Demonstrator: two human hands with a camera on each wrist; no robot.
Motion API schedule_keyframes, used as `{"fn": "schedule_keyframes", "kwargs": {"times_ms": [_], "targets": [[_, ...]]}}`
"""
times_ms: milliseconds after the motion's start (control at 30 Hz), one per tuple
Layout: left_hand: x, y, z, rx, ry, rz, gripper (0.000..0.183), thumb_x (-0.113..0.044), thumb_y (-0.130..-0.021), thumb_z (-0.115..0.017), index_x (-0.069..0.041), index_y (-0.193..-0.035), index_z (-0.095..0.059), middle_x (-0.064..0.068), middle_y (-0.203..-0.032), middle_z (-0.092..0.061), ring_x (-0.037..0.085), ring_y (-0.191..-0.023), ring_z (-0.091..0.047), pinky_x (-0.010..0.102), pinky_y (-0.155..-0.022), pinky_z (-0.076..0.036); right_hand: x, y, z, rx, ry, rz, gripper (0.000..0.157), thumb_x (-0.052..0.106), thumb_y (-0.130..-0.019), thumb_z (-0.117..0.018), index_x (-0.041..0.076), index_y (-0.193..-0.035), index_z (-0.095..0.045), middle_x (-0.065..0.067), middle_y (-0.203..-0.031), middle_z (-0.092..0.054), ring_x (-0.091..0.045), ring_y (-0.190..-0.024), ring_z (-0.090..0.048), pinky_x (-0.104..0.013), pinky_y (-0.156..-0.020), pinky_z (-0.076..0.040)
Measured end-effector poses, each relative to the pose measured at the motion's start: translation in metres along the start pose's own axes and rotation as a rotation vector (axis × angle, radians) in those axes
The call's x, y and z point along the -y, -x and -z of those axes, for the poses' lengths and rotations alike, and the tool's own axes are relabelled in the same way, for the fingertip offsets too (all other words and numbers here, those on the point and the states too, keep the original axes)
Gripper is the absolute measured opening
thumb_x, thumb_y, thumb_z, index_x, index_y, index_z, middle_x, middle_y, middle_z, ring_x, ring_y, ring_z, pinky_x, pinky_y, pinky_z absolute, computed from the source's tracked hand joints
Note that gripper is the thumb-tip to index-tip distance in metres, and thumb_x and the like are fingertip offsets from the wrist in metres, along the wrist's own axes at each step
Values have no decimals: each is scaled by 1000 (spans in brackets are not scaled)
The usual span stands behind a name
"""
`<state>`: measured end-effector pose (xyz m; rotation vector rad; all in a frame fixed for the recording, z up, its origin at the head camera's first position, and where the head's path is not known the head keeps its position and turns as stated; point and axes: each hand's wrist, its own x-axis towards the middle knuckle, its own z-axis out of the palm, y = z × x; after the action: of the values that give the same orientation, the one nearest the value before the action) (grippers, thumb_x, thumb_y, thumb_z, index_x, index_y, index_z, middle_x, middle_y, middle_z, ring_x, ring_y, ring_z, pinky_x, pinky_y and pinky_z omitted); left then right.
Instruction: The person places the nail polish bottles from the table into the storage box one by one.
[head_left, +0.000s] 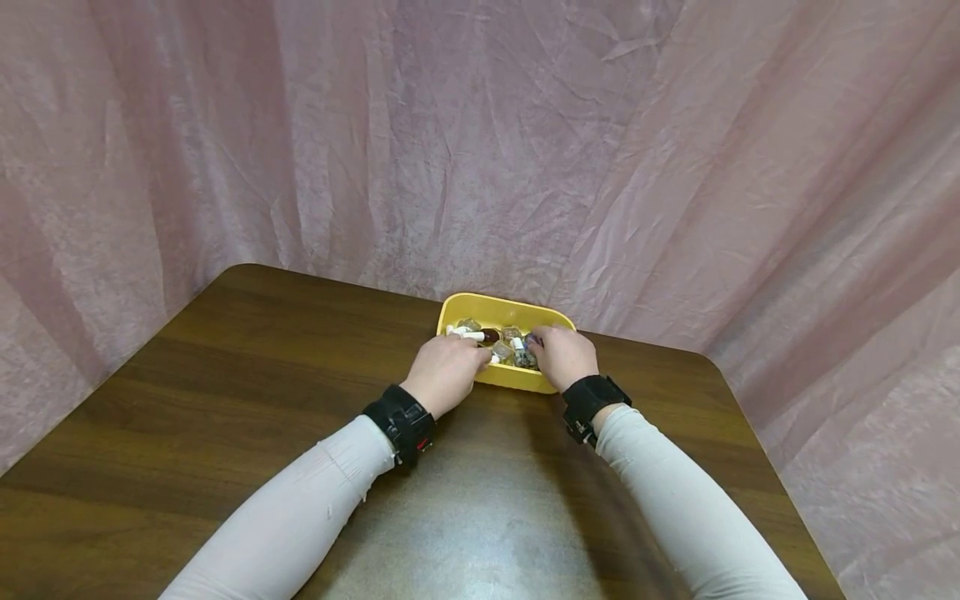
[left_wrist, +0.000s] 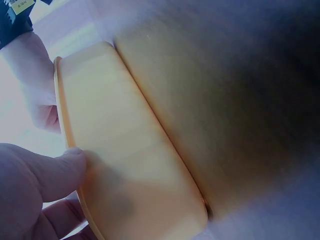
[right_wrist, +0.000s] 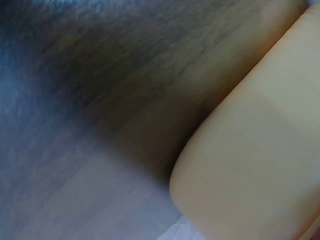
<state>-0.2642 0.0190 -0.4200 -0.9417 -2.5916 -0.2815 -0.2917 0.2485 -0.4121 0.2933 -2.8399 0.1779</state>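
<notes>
A yellow plastic bin (head_left: 517, 379) stands at the far edge of the table, with several small glass bottles inside, some with long white caps. One bottle is dark brown (head_left: 490, 337); another has dark specks (head_left: 525, 359). My left hand (head_left: 446, 368) grips the bin's near left rim. In the left wrist view its thumb (left_wrist: 72, 167) presses the outer wall while the other fingers lie behind the rim. My right hand (head_left: 564, 354) reaches over the right end, fingers down among the bottles beside a purplish item (head_left: 533, 341). Its fingertips are hidden, so I cannot tell whether they hold anything.
The brown wooden table (head_left: 225, 400) reaches back to a pink curtain (head_left: 480, 150) close behind the bin. Black straps (head_left: 405, 423) with cameras sit on both wrists. In the right wrist view the bin's outer wall fills the right side.
</notes>
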Motion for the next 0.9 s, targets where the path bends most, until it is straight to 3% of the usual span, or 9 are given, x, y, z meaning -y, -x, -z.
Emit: {"fn": "schedule_keyframes", "kwargs": {"times_ms": [300,900], "targets": [[1,-1,-2,-6,-3,-2,10,-18,-105,-77,-14,-109,-84,4,-101,-81,30,-93,-76,47,-83,-61,-1,3,-1,16,-72,-48,17,25,-107,-75,13,-115,-83,-6,-97,-76,-25,-83,-66,-47,-74,-54],[-1,-1,0,1,-8,4,9,-17,-105,-77,-14,-109,-84,5,-100,-80,29,-91,-75,46,-81,-61,0,4,-3,26,-104,-93,26,27,-107,-75,10,-125,-83,-10,-119,-79,-31,-107,-75,-52,-92,-59]]}}
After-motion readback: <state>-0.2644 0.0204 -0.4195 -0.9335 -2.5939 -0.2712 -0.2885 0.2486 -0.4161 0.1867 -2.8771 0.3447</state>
